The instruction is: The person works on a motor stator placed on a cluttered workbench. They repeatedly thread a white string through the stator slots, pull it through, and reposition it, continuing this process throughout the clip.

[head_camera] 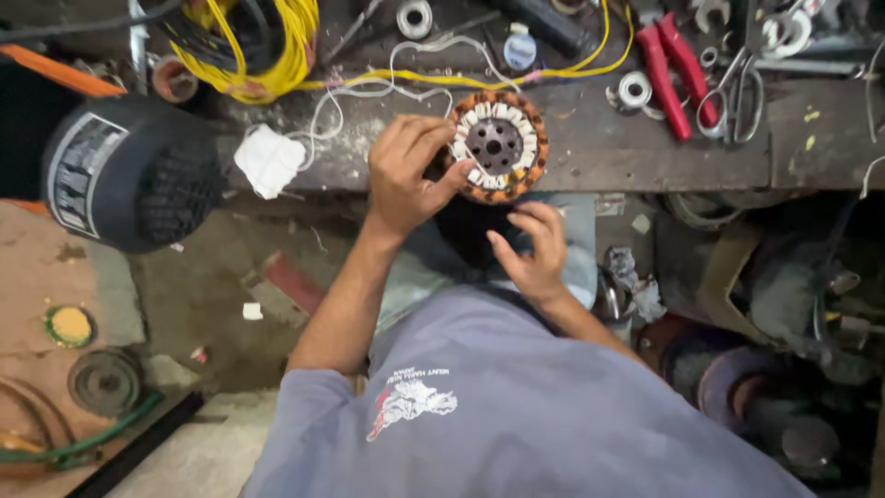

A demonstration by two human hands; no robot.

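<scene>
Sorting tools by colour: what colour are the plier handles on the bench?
Red, on the pliers, clearest in the head view.

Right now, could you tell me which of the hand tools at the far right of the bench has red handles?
The pliers, lying at an angle just left of the scissors. Their two handles are bright red, while the scissors and the tools around them are bare grey metal.

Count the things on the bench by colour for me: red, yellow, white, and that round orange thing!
Red pliers: 1
Yellow wire coil: 1
White cloth: 1
Round orange winding, touched by the left hand: 1
Total: 4
</scene>
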